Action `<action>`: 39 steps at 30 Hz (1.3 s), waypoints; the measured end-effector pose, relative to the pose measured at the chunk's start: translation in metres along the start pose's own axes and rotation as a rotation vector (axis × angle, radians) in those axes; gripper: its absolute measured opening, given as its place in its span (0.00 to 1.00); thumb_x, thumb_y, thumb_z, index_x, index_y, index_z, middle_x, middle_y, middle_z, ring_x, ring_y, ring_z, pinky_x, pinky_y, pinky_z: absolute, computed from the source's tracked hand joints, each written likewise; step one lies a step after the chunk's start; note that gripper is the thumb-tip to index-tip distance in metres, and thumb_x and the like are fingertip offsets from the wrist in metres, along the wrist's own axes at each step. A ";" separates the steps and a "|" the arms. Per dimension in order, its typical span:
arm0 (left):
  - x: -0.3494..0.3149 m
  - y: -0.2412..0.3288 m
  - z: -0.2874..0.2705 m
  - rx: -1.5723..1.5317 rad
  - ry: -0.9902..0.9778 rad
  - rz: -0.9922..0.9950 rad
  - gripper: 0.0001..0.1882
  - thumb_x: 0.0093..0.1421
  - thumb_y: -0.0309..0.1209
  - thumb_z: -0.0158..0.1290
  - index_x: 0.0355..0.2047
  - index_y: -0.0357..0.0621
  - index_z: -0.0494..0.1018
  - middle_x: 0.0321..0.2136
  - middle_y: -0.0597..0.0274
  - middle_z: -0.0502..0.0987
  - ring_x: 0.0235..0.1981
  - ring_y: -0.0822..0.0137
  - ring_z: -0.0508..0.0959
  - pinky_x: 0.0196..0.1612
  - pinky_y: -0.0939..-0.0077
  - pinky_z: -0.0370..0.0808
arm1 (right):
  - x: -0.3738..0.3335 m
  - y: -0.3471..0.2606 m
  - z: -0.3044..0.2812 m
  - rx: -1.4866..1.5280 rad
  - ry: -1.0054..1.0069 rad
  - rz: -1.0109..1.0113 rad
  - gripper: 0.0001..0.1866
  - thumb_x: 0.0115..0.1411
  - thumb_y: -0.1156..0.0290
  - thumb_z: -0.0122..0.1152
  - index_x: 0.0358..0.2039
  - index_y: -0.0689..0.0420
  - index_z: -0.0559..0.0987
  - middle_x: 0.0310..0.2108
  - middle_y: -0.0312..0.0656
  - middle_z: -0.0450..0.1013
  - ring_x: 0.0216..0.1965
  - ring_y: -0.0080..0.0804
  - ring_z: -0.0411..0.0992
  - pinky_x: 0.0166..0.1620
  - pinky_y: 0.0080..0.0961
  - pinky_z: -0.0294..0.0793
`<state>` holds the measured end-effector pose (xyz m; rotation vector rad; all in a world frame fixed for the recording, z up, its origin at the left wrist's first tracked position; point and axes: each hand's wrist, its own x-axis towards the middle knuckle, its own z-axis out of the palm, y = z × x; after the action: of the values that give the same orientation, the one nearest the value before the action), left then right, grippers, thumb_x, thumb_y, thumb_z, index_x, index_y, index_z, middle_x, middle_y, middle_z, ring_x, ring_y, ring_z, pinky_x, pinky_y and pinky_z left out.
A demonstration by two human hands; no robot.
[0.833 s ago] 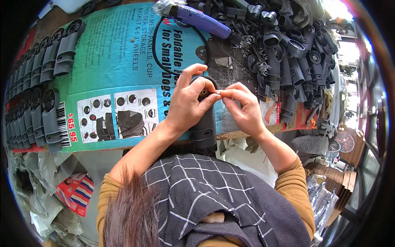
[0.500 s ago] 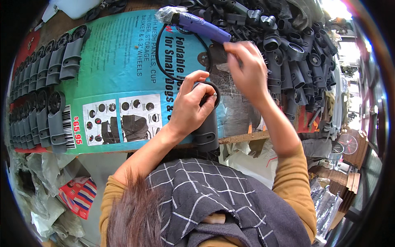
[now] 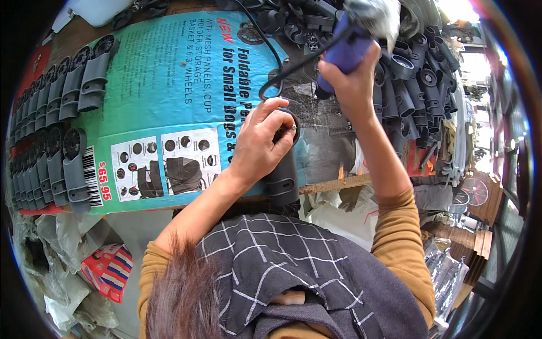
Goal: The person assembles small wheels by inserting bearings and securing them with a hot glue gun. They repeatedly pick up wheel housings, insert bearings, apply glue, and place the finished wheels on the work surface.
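My left hand point(image 3: 261, 140) is closed at the round upper end of a dark grey plastic tube fitting point(image 3: 282, 182) at the table's front edge. A tiny shiny metal piece, like a screw point(image 3: 294, 127), is pinched at its fingertips. Raised to the right, my right hand point(image 3: 359, 82) grips a purple electric screwdriver point(image 3: 345, 52) by its body. Clear plastic is wrapped round the far end of the tool, which is blurred by motion. Its black cord point(image 3: 299, 66) loops down close to my left knuckles.
Flattened printed cardboard point(image 3: 164, 107) covers much of the table. Two rows of similar fittings point(image 3: 62, 93) stand at the left. Many loose fittings point(image 3: 406, 96) are heaped at the back right. Plastic bags point(image 3: 68, 271) lie below the table on the left.
My right hand, empty before, has taken hold of the purple screwdriver and lifted it to the right and up off the table. The cord has shifted with it. My left hand has stayed put.
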<state>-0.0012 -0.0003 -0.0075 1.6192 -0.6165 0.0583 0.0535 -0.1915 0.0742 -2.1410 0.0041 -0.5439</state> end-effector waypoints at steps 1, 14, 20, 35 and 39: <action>0.000 0.000 0.000 0.001 0.008 0.003 0.07 0.55 0.28 0.59 0.34 0.43 0.74 0.48 0.53 0.72 0.47 0.50 0.74 0.51 0.59 0.70 | -0.011 -0.002 0.001 0.239 0.024 -0.034 0.36 0.47 0.76 0.67 0.51 0.58 0.55 0.38 0.43 0.70 0.38 0.28 0.72 0.39 0.24 0.74; -0.001 -0.002 0.001 0.022 -0.009 0.000 0.07 0.55 0.28 0.59 0.35 0.42 0.75 0.50 0.50 0.71 0.48 0.50 0.74 0.52 0.59 0.70 | -0.052 -0.077 -0.035 1.011 0.207 0.052 0.34 0.56 0.35 0.55 0.49 0.50 0.66 0.25 0.46 0.71 0.24 0.38 0.70 0.34 0.40 0.72; -0.002 -0.001 0.001 -0.030 0.002 -0.037 0.08 0.54 0.27 0.59 0.35 0.42 0.76 0.51 0.50 0.70 0.47 0.51 0.74 0.52 0.60 0.70 | -0.052 -0.072 -0.033 1.019 0.173 0.069 0.33 0.56 0.36 0.55 0.49 0.50 0.66 0.26 0.47 0.71 0.25 0.38 0.71 0.34 0.40 0.72; -0.001 0.000 0.000 -0.066 0.009 -0.029 0.09 0.50 0.25 0.61 0.31 0.37 0.73 0.49 0.51 0.64 0.41 0.57 0.75 0.40 0.66 0.75 | -0.070 -0.089 -0.020 0.874 -0.056 -0.171 0.42 0.52 0.30 0.55 0.55 0.51 0.65 0.30 0.42 0.70 0.28 0.34 0.69 0.36 0.38 0.70; -0.001 0.000 0.002 -0.077 0.027 -0.046 0.10 0.49 0.24 0.60 0.31 0.36 0.72 0.48 0.50 0.64 0.39 0.59 0.76 0.39 0.67 0.75 | -0.072 -0.091 -0.017 0.851 -0.046 -0.140 0.43 0.52 0.29 0.55 0.55 0.50 0.66 0.29 0.42 0.70 0.28 0.34 0.69 0.36 0.37 0.70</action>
<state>-0.0027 -0.0013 -0.0080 1.5549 -0.5545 0.0220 -0.0359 -0.1359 0.1260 -1.3236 -0.3452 -0.4625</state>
